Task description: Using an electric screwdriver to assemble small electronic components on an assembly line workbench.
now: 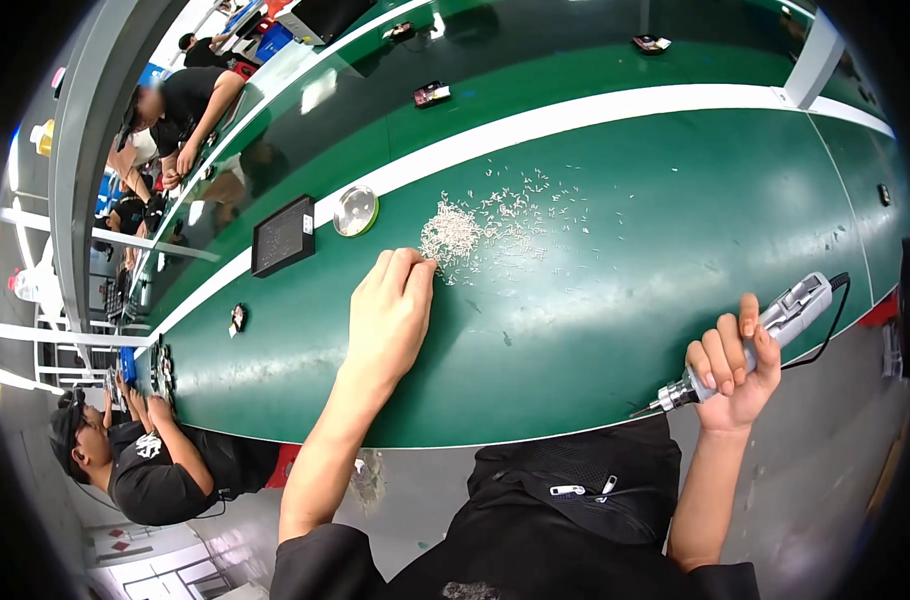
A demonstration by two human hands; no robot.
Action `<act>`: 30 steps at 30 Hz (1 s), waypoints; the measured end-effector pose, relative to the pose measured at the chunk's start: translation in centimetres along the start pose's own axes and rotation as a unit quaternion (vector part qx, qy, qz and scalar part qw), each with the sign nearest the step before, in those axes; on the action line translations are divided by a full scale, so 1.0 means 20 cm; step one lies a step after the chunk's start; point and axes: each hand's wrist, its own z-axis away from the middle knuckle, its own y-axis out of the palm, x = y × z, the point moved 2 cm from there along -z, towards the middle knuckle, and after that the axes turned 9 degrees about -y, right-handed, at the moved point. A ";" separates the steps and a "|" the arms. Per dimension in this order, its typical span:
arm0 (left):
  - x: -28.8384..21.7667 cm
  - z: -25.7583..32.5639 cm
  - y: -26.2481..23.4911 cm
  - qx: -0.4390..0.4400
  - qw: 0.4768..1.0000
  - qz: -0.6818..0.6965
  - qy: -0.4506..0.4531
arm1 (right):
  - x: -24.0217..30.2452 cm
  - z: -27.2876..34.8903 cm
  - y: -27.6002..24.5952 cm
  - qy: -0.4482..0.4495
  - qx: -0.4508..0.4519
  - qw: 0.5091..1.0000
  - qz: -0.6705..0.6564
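The left hand (390, 315) rests mid-worktop (675, 230), fingers pressed together, tips touching the pile of small screws (452, 236). The right hand (732, 362) fingers wrap the electric screwdriver (765, 335) over the near edge.

One electric screwdriver (775, 330) sits at three o'clock, and one heap of small pale screws (453, 235), too many to count, lies near centre. One dark tablet-like device (283, 236) and one round tin (355, 211) lie at ten o'clock.
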 end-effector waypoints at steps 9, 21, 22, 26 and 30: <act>0.06 0.00 0.02 -0.009 0.981 0.138 -0.136 | 0.00 0.00 0.00 -0.006 0.000 1.000 -0.005; -0.46 0.30 -0.04 -0.006 0.903 0.409 -0.132 | -0.02 0.04 0.09 -0.033 -0.017 0.999 0.033; -0.49 0.32 -0.03 0.000 0.897 0.420 -0.137 | -0.01 0.04 0.11 -0.036 -0.001 0.999 0.017; -0.59 0.38 -0.02 0.043 0.743 0.619 -0.250 | 0.00 0.02 0.20 -0.048 0.039 0.998 -0.016; -0.68 0.40 0.00 0.091 0.596 0.761 -0.241 | 0.01 0.04 0.31 -0.074 0.061 0.995 -0.025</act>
